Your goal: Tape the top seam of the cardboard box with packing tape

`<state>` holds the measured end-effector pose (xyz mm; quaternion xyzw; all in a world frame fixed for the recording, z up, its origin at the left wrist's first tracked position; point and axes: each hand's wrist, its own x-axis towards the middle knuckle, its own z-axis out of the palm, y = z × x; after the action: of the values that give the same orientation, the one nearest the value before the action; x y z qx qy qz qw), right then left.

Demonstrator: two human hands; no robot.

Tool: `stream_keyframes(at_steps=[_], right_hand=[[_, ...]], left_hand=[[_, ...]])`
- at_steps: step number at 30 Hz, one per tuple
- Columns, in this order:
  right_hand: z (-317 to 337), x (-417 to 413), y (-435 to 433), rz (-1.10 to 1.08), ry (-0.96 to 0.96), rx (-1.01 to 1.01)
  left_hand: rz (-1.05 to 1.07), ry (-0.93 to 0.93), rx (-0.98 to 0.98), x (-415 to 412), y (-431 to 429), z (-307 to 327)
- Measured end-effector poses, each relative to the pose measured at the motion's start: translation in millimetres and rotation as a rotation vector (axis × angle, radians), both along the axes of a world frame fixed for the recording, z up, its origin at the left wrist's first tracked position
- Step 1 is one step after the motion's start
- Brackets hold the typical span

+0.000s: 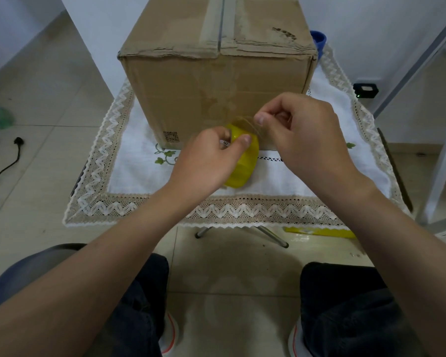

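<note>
The left hand (206,158) grips a yellow tape roll (243,161) above the tablecloth (129,161), near its front edge. The right hand (301,132) pinches the tape's loose end (245,124). The cardboard box (216,94) stands behind them, toward the back edge.

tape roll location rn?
Head view, centre: the yellow tape roll is in the left hand, just in front of the cardboard box, while the right hand pinches its loose end.

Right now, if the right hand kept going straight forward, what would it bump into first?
Probably the cardboard box. The right hand pinches the tape end beside the yellow tape roll, and the box's front wall looks close behind its fingers, though depth is hard to judge.
</note>
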<state>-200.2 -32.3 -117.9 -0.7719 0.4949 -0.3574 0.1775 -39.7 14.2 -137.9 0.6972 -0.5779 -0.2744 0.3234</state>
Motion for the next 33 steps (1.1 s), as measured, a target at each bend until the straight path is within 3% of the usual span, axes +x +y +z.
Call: stream_keyframes(at_steps=[11, 19, 33], right_hand=[[-2, -6, -11, 0.016, -0.078, -0.001], [-5, -4, -8, 0.031, -0.121, -0.077], [-15, 1, -5, 0.063, -0.371, -0.017]], left_hand=[[-0.159, 0.297, 0.116, -10, 8, 2], [-0.167, 0.462, 0.160, -12, 9, 6], [-0.156, 0.705, 0.294, -6, 7, 7]])
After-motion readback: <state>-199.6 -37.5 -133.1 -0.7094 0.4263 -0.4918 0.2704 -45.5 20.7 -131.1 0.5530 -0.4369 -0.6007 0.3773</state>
